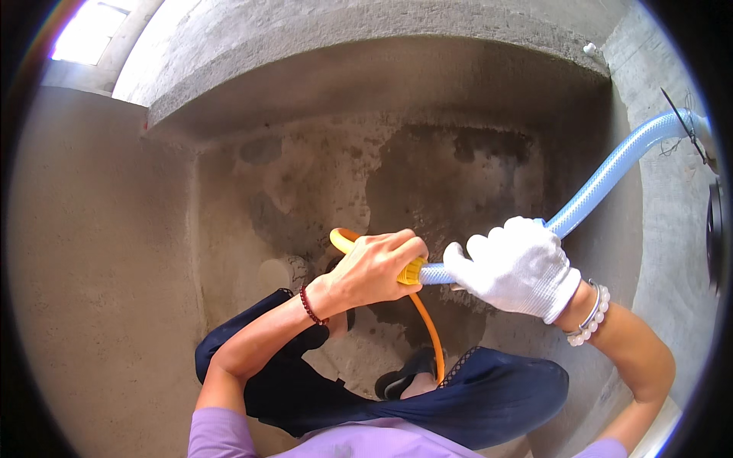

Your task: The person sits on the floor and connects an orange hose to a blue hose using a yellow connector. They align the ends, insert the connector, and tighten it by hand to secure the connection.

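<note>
My bare left hand (375, 269) is closed around a yellow plastic fitting (411, 271), most of it under the palm and fingers. A braided clear-blue hose (607, 177) runs from that fitting, under my right hand, and up to the right wall. My right hand (509, 269), in a white knit glove, grips this hose a short way from the fitting. An orange hose (428, 326) loops behind my left hand and hangs down between my knees. Where the orange hose ends is hidden.
Concrete walls enclose the low floor, with a ledge (401, 23) across the far side. Dark damp patches (435, 172) mark the floor. A pale round pipe stub (283, 272) stands left of my left hand. Black wire (684, 126) binds the blue hose at the right wall.
</note>
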A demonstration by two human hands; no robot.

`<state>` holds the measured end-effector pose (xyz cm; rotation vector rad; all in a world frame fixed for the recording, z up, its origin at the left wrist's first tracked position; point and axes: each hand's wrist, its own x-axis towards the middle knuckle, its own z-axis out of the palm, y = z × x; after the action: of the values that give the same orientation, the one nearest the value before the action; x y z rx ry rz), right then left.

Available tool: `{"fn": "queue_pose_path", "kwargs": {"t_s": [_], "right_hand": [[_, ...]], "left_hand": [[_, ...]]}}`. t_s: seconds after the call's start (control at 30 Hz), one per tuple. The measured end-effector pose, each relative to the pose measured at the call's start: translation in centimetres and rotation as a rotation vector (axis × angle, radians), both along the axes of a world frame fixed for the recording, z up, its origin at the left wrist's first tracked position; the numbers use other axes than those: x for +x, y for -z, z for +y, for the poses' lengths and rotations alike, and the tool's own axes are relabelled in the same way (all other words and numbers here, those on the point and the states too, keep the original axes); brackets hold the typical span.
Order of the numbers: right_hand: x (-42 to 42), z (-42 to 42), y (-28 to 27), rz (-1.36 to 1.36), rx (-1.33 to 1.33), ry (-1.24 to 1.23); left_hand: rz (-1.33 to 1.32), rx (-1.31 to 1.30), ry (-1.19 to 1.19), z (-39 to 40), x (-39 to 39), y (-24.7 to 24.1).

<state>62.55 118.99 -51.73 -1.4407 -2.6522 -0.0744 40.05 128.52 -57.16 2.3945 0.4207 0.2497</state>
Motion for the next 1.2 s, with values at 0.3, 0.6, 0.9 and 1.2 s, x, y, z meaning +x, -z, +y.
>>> {"fn": "queue_pose_path", "kwargs": {"t_s": [0.3,0.6,0.9,1.2], "right_hand": [[-0.4,-0.4,0.1,-0.036,-0.036,0.044],[-2.2,1.0,-1.5,-0.156,-0.365,0.208],[-1.5,2.3,-2.1,-0.127,-0.421,0.172],[-1.4,2.9,-2.0,-0.025,-0.443,0.198]], "left_hand": [[-0.099,0.114,0.069,0.1,-0.4,1.2],[0.141,-0.188,-0.005,0.9,0.6,-0.5],[0.216,-0.331,-0.094,0.7,0.9,-1.6],[0.132,-0.520,-0.113,1.2,0.7,-1.6]]}}
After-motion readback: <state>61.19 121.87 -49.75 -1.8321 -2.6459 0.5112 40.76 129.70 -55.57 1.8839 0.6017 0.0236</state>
